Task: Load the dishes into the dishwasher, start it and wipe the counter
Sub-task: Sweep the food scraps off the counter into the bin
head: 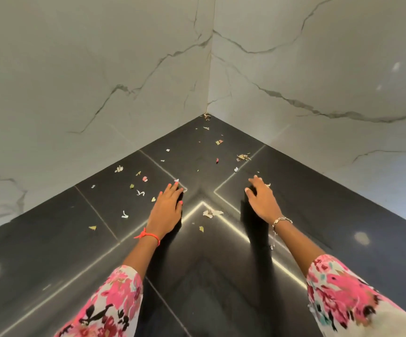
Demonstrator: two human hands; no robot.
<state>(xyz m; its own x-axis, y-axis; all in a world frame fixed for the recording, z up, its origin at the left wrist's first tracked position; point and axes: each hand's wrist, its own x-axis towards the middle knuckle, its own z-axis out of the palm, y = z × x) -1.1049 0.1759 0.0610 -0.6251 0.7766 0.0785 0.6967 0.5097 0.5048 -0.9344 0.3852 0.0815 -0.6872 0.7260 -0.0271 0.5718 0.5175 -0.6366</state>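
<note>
A glossy black counter [51,239] runs into a corner between two white marble walls. Several small scraps of paper and peel [211,213] lie scattered over it, from the corner down to between my hands. My left hand [166,207] reaches out over the counter with its fingers straight and together, empty, a red thread at the wrist. My right hand [261,198] is stretched forward over the counter too, fingers relaxed and slightly spread, holding nothing, with a metal bracelet at the wrist. No dishes, dishwasher or cloth are in view.
White marble walls [99,69] with grey veins close the counter on the left and right and meet at the far corner [207,115]. Bright light strips reflect in the black surface. A clump of scraps [243,157] lies near the right wall.
</note>
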